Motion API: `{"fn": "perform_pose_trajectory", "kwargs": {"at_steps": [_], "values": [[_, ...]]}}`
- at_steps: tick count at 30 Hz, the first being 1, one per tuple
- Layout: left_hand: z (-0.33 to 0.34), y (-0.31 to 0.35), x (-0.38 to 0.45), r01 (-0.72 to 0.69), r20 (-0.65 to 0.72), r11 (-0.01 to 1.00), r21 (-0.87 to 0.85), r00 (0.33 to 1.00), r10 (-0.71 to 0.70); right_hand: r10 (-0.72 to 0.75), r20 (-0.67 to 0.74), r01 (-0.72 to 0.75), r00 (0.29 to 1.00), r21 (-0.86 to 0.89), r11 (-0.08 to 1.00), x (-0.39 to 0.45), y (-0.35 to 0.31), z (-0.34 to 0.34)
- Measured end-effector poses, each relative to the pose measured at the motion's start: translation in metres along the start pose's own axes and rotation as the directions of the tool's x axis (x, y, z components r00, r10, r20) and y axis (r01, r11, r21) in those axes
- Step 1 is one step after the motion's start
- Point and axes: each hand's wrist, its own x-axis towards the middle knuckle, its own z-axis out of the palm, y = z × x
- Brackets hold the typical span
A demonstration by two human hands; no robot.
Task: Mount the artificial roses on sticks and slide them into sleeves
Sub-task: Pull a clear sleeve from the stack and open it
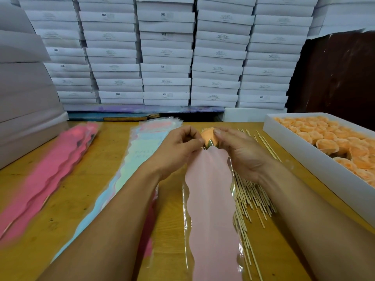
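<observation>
Peach-orange, the artificial rose (207,134) sits at the far mouth of a pale pink sleeve (211,199) with a clear scalloped edge, its green base just at the sleeve's opening. Both hands meet around it above the wooden bench (85,191). The left hand (178,145) has its fingers curled, pinching the sleeve's top edge beside the flower's base. The right hand (239,151) curls its fingers over the rose from the other side, fingertips pressed on the petals. Any stick under the flower is hidden inside the sleeve.

Under the right forearm lies a loose heap of thin wooden sticks (249,199), spreading along the bench toward the far edge. Further right, an open white box (300,151) holds rows of matching peach roses (332,142). Left of the held sleeve lies a stack of pastel, iridescent sleeves (129,159), and well apart at the left a blurred stack of bright pink sleeves (50,175). Behind the bench, flat white boxes (166,57) are stacked in tall columns, some marked SGS.
</observation>
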Motion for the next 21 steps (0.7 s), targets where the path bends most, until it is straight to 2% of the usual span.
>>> {"fn": "perform_pose_trajectory", "kwargs": {"at_steps": [11, 21], "values": [[0.003, -0.005, 0.004, -0.013, -0.04, 1.0, -0.001, 0.999, 0.013, 0.055, -0.011, -0.056, 0.998, -0.123, 0.991, -0.003, -0.002, 0.007], [0.009, -0.004, 0.003, -0.058, -0.07, 0.998, -0.008, 0.996, 0.058, 0.1, -0.052, -0.106, 0.994, -0.133, 0.985, -0.005, -0.001, 0.012]]}}
